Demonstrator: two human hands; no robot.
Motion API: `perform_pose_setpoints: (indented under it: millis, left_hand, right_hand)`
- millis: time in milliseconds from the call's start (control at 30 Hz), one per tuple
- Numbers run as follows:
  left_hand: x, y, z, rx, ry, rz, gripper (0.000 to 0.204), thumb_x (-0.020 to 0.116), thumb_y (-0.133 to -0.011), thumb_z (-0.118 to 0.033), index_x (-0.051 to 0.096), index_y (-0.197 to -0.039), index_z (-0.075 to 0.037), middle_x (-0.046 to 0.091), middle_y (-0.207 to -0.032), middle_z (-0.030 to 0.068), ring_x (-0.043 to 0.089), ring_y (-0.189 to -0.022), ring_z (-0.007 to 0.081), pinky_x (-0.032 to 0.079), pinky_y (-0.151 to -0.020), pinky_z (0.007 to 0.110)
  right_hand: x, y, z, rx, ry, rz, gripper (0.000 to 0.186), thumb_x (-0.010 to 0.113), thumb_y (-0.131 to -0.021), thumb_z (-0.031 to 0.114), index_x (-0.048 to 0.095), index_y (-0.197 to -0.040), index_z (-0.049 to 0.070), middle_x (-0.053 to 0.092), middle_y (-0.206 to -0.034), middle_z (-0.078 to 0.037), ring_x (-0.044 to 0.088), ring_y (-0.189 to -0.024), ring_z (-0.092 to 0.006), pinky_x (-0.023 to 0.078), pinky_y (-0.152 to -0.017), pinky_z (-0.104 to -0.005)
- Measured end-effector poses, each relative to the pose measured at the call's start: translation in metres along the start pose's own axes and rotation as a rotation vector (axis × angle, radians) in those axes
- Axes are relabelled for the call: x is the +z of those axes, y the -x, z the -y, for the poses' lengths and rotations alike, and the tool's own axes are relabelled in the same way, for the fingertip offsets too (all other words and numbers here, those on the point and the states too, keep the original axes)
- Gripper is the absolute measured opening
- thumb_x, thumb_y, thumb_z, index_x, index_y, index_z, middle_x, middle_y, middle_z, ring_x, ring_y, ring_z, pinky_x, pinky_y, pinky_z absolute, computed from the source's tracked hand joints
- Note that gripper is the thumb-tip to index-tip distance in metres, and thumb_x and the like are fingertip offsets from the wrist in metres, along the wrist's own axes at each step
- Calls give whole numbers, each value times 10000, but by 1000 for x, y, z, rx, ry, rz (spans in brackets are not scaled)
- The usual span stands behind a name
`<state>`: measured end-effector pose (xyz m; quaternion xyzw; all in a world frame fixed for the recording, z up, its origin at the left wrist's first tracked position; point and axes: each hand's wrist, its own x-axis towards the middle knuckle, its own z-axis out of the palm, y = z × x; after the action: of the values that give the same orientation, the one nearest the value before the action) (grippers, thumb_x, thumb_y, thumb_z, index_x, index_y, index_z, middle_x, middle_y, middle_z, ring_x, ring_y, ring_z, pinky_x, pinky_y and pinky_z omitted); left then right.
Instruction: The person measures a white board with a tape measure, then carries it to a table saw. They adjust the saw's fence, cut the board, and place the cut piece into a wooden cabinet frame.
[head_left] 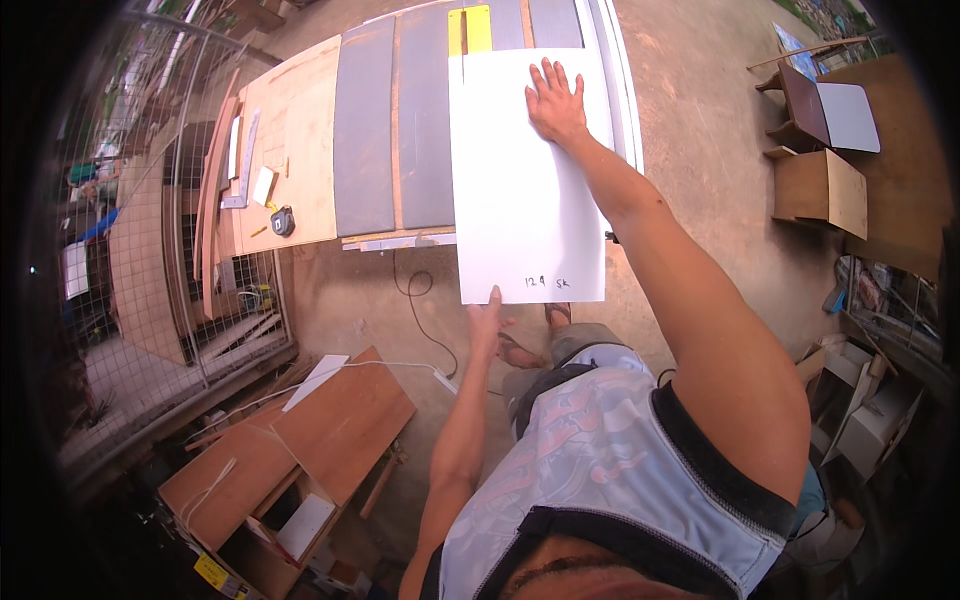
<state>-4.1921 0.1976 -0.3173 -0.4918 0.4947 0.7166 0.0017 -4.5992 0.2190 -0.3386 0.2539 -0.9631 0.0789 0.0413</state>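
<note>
A long white board (520, 190) lies on the grey top of a saw bench (372, 130), its near end overhanging the front edge, with hand-written marks near that end. My right hand (556, 100) rests flat on the board's far part, fingers spread. My left hand (486, 318) grips the near edge with the thumb on top; the other fingers are largely hidden beneath. A yellow insert plate (470, 25) shows beyond the board. To the left, on a plywood surface (300, 90), are a tape measure (282, 222) and a metal square (238, 200).
Wire mesh fencing (160, 250) runs along the left. Stacked brown panels (340, 420) sit at the lower left. A cable (425, 320) crosses the concrete floor below the bench. Plywood boxes (815, 190) stand at the right, with more offcuts (875, 420) at the lower right.
</note>
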Motion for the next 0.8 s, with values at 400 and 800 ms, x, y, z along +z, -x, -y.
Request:
perform_pose_setpoints:
  millis: [400,800]
  left_hand:
    - [6,-24,-5,-11,-42,-4,437,631,-966,-391,564,-1171,-11,510,-788,-30,480,-620,73,577,-587,292]
    - [50,20,34,-11,-204,114,535,437,-1046,-399,611,-1012,107,707,-851,177,677,-675,177,576,-565,297]
  right_hand:
    - [9,-24,-7,-19,17,-52,575,259,-1031,399,240,-1561,177,188,-1632,-66,151,-1509,-242,96,-1205,-558]
    - [13,-24,-9,-24,12,-68,565,243,-1035,389,243,-1560,181,184,-1633,-62,144,-1510,-240,92,-1207,-554]
